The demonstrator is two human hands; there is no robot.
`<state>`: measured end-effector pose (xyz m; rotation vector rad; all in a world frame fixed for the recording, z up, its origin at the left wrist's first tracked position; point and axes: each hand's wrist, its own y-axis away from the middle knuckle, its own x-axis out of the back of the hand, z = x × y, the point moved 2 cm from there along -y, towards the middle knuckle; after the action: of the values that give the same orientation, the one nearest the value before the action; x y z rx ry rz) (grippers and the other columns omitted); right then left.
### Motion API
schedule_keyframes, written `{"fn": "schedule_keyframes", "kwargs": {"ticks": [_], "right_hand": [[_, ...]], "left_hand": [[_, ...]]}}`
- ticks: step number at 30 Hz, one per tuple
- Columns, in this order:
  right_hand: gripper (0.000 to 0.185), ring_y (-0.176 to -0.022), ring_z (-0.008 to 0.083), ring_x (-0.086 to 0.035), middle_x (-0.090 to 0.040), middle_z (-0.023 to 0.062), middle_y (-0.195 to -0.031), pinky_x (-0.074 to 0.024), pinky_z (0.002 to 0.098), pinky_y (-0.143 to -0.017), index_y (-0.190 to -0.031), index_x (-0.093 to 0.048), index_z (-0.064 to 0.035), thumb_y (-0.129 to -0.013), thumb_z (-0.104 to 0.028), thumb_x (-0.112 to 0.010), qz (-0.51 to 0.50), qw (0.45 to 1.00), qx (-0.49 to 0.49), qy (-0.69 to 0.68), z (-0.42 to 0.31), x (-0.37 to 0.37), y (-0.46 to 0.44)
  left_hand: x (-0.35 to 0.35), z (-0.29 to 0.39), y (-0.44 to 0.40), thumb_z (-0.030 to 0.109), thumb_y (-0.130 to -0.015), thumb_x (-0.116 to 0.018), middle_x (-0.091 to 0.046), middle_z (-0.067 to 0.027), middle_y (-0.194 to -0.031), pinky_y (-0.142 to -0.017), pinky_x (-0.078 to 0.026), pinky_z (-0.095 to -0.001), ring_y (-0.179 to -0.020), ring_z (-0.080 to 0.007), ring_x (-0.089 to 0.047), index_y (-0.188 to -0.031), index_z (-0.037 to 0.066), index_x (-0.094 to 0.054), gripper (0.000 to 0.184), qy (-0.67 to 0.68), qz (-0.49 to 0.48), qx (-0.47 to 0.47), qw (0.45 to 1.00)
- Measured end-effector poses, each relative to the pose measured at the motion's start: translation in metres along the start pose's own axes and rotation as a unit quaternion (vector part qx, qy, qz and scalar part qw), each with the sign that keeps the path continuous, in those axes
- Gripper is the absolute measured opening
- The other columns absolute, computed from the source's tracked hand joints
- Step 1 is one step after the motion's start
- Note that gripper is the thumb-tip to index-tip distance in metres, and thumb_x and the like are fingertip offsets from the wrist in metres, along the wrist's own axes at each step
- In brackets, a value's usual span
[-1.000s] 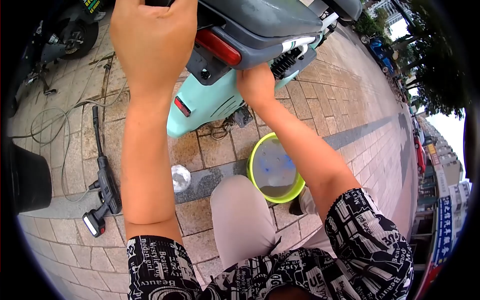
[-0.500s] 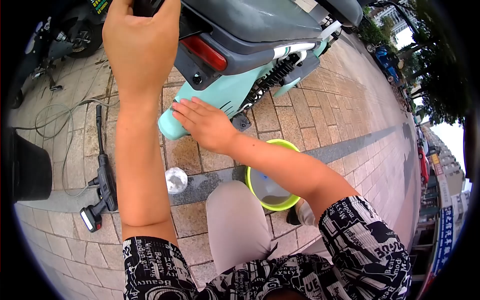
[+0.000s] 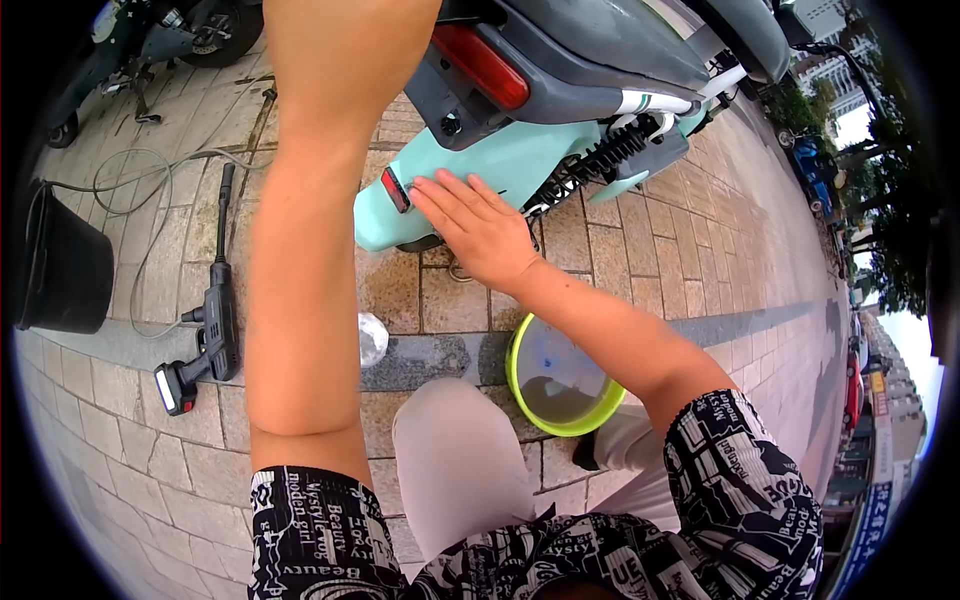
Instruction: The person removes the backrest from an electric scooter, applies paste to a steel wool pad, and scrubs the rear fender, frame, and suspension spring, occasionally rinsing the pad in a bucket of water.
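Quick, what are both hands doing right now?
Left hand: fingers out of view, can't tell.
Right hand: open, laid on the pale green fender, holding nothing visible.

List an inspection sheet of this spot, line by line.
Surface: tan paving crossed by a grey band.
Job's things: scooter seat, green rear fender, red reflector.
Clutter: spray gun lying down, black bucket, lime-rimmed bucket with cloudy liquid, whitish round item, unidentified.
Hands: right hand flat on the fender beside the reflector; left hand cut off by the top edge, grip cannot be told.
Cables: no electric cable seen; thin hose looped on the paving.
Surroundings: another two-wheeler parked, trees, buildings.
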<state>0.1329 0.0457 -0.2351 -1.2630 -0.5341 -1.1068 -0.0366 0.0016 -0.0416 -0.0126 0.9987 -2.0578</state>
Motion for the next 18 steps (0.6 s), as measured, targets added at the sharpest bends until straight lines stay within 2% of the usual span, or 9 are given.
{"fn": "schedule_keyframes", "kwargs": {"ticks": [4, 5, 6, 7, 8, 11, 13, 16, 18], "right_hand": [[0.040, -0.123, 0.0283, -0.058, -0.065, 0.0127, -0.122, -0.0419, 0.0420, -0.109, -0.124, -0.060, -0.0013, -0.085, -0.008, -0.055, 0.013, 0.995, -0.060, -0.077, -0.006, -0.012, -0.063], [0.038, -0.121, 0.0286, -0.059, -0.066, 0.0134, -0.117, -0.0422, 0.0425, -0.109, -0.122, -0.060, -0.0004, -0.085, -0.008, -0.055, -0.029, 0.993, -0.079, -0.078, -0.008, -0.015, -0.070], [0.036, -0.119, 0.0289, -0.060, -0.067, 0.0141, -0.113, -0.0424, 0.0430, -0.108, -0.120, -0.060, 0.0006, -0.085, -0.007, -0.055, -0.072, 0.989, -0.099, -0.078, -0.009, -0.018, -0.072], [0.043, -0.125, 0.0254, -0.057, -0.064, 0.0106, -0.127, -0.0402, 0.0415, -0.111, -0.127, -0.059, -0.0039, -0.085, -0.008, -0.055, 0.010, 0.998, -0.039, -0.040, -0.008, -0.019, -0.056], [0.043, -0.125, 0.0254, -0.057, -0.064, 0.0106, -0.127, -0.0402, 0.0415, -0.111, -0.127, -0.059, -0.0039, -0.085, -0.008, -0.055, 0.012, 0.998, -0.037, -0.045, -0.002, -0.016, -0.035], [0.054, -0.136, 0.0188, -0.047, -0.052, 0.0045, -0.146, -0.0336, 0.0365, -0.116, -0.139, -0.053, -0.0083, -0.086, -0.009, -0.053, -0.007, 0.996, 0.094, -0.008, 0.033, -0.003, 0.026], [0.058, -0.144, 0.0149, -0.036, -0.042, -0.0013, -0.155, -0.0263, 0.0367, -0.121, -0.145, -0.049, -0.0133, -0.088, -0.009, -0.050, -0.061, 0.986, 0.156, 0.019, 0.052, 0.000, 0.045], [0.055, -0.145, 0.0149, -0.035, -0.043, 0.0001, -0.154, -0.0237, 0.0367, -0.122, -0.144, -0.050, -0.0119, -0.089, -0.012, -0.048, -0.067, 0.971, 0.230, -0.021, 0.051, -0.013, 0.025], [0.052, -0.145, 0.0185, -0.035, -0.045, 0.0074, -0.152, -0.0244, 0.0368, -0.122, -0.142, -0.050, -0.0041, -0.091, -0.014, -0.047, -0.057, 0.958, 0.281, -0.022, 0.024, -0.032, -0.006]], "left_hand": [[0.002, 0.011, 0.002, 0.002, -0.085, -0.060, -0.062, -0.0015, -0.082, -0.063, -0.044, -0.0219, -0.069, -0.0064, -0.056, -0.099, -0.005, -0.061, 0.016, -0.024, 0.002, -0.038, 0.999], [-0.003, 0.021, 0.001, 0.003, -0.085, -0.060, -0.063, -0.0021, -0.082, -0.063, -0.045, -0.0221, -0.070, -0.0070, -0.057, -0.100, -0.006, -0.062, 0.017, -0.044, 0.030, 0.015, 0.998], [-0.001, 0.018, 0.001, 0.004, -0.085, -0.060, -0.063, -0.0023, -0.082, -0.064, -0.045, -0.0222, -0.070, -0.0073, -0.057, -0.100, -0.007, -0.062, 0.018, -0.057, 0.031, -0.009, 0.998], [0.001, 0.016, 0.002, 0.006, -0.085, -0.060, -0.064, -0.0025, -0.081, -0.064, -0.045, -0.0223, -0.070, -0.0075, -0.057, -0.100, -0.007, -0.062, 0.020, -0.069, 0.033, -0.034, 0.996], [0.003, 0.013, 0.002, 0.007, -0.085, -0.060, -0.064, -0.0026, -0.081, -0.064, -0.045, -0.0224, -0.070, -0.0078, -0.057, -0.100, -0.008, -0.063, 0.021, -0.081, 0.035, -0.059, 0.994], [0.005, 0.008, -0.011, 0.008, -0.086, -0.059, -0.064, -0.0030, -0.080, -0.065, -0.045, -0.0233, -0.070, -0.0078, -0.056, -0.098, -0.007, -0.063, 0.020, 0.050, -0.035, 0.126, 0.990], [0.002, -0.002, -0.002, 0.009, -0.087, -0.059, -0.064, -0.0036, -0.080, -0.064, -0.045, -0.0239, -0.069, -0.0073, -0.055, -0.097, -0.006, -0.063, 0.019, -0.047, 0.007, -0.065, 0.997], [0.002, -0.008, -0.003, 0.011, -0.087, -0.059, -0.063, -0.0038, -0.078, -0.063, -0.044, -0.0253, -0.068, -0.0081, -0.054, -0.095, -0.006, -0.063, 0.019, -0.080, 0.024, -0.116, 0.990], [0.002, -0.014, -0.007, 0.013, -0.088, -0.058, -0.061, -0.0033, -0.076, -0.063, -0.044, -0.0268, -0.066, -0.0098, -0.053, -0.095, -0.005, -0.062, 0.020, -0.102, 0.045, -0.131, 0.985]]}}
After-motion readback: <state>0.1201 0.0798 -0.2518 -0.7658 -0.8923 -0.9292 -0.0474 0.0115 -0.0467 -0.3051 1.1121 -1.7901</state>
